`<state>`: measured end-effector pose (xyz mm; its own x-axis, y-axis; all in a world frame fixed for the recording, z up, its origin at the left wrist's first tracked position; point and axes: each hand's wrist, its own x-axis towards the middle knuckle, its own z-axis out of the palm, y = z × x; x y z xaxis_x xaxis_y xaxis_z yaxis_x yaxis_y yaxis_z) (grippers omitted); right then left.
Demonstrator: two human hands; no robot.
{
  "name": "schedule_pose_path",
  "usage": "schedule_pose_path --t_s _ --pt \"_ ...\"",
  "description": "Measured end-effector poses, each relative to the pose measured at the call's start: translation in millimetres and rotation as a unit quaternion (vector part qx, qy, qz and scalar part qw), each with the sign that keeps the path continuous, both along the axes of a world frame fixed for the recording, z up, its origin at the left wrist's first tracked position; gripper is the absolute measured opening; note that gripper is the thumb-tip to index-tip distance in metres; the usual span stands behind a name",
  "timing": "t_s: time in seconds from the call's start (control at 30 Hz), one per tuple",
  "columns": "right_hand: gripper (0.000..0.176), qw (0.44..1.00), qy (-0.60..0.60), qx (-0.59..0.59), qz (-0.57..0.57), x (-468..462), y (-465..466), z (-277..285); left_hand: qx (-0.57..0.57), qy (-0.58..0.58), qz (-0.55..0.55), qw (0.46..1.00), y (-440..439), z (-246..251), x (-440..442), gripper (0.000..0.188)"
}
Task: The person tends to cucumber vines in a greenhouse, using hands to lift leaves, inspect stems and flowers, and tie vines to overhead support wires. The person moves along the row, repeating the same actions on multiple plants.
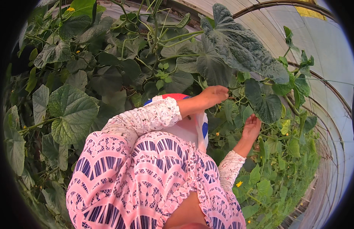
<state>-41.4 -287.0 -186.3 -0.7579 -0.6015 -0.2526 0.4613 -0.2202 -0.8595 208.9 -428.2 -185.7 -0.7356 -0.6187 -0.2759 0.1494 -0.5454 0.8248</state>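
Note:
My left hand point(209, 98) reaches across my front, its fingertips among thin cucumber vine stems. Whether those fingers pinch a stem cannot be made out. Further right, my right hand point(250, 128) is raised with the palm turned up and the fingers loosely curved. Its fingertips meet the lower edge of a dark green cucumber leaf point(265, 104), and nothing shows in the palm. Below my left wrist, against my body, is a white plastic bag point(204, 130) with red and blue patches; my sleeve and forearm cover part of it.
Dense cucumber foliage point(74, 110) fills the left and far side. One large leaf point(237, 43) overhangs my hands. Lower vines with yellow flowers point(239, 184) spread to the right. Curved greenhouse ribs point(331, 88) and plastic film point(328, 51) rise along the right side.

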Motion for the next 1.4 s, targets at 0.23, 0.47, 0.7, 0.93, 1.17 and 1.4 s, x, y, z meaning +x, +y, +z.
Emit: schedule_pose_path --t_s 0.23,0.47,0.7,0.93,1.17,1.4 --pt "0.013 0.937 0.093 0.180 0.284 108.9 -25.1 -7.1 -0.007 -0.001 0.385 0.923 -45.5 -13.4 128.9 0.022" --pt "0.019 0.792 0.265 0.095 0.542 171.7 -110.5 62.0 -0.221 -0.073 0.539 0.809 -113.3 -0.2 163.9 0.033" --pt "0.028 0.752 0.394 -0.057 0.526 227.3 -211.8 104.3 -0.385 0.003 0.491 0.781 -160.9 76.1 142.8 0.035" --pt "0.036 0.838 0.337 -0.113 0.413 256.1 -257.2 121.1 -0.391 0.066 0.341 0.852 -142.1 87.6 135.2 0.027" --pt "0.030 0.839 0.339 -0.109 0.411 256.4 -249.7 113.2 -0.514 -0.077 0.447 0.728 -122.4 114.8 149.3 0.022" --pt "0.028 0.801 0.411 -0.113 0.421 249.1 -250.9 116.4 -0.440 0.069 0.357 0.821 -125.9 213.5 174.4 0.033"
